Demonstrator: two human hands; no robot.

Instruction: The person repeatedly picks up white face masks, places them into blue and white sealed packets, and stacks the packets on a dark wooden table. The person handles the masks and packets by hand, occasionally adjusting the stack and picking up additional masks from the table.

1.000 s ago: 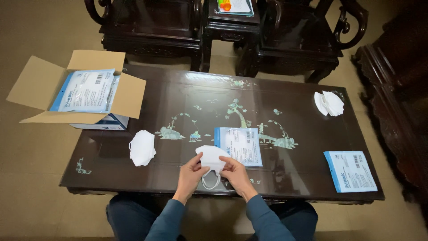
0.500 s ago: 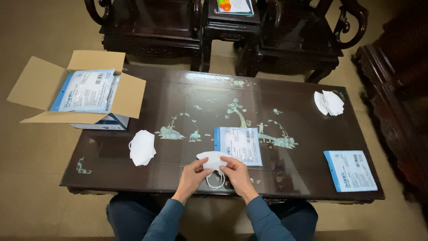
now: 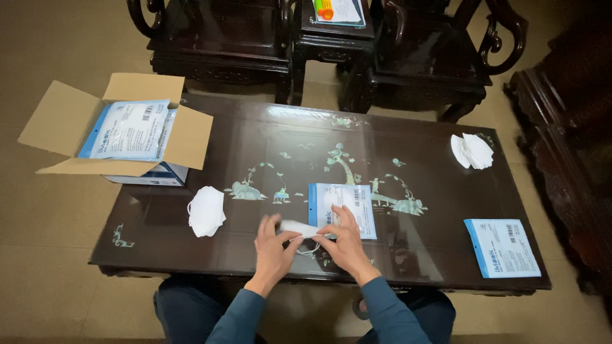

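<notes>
Both hands, left (image 3: 273, 245) and right (image 3: 345, 241), pinch one mask (image 3: 298, 227) flat; folded masks (image 3: 206, 210) lie beside, packet (image 3: 342, 199) waits behind.

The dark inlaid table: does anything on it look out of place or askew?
Mildly: the open cardboard box juts past the table's left corner, blue-and-white packets piled on top. Loose white masks lie beside it. Nothing looks spilled or damaged.

Mask stack (image 3: 206, 211) left of pouch (image 3: 342, 208)
</notes>
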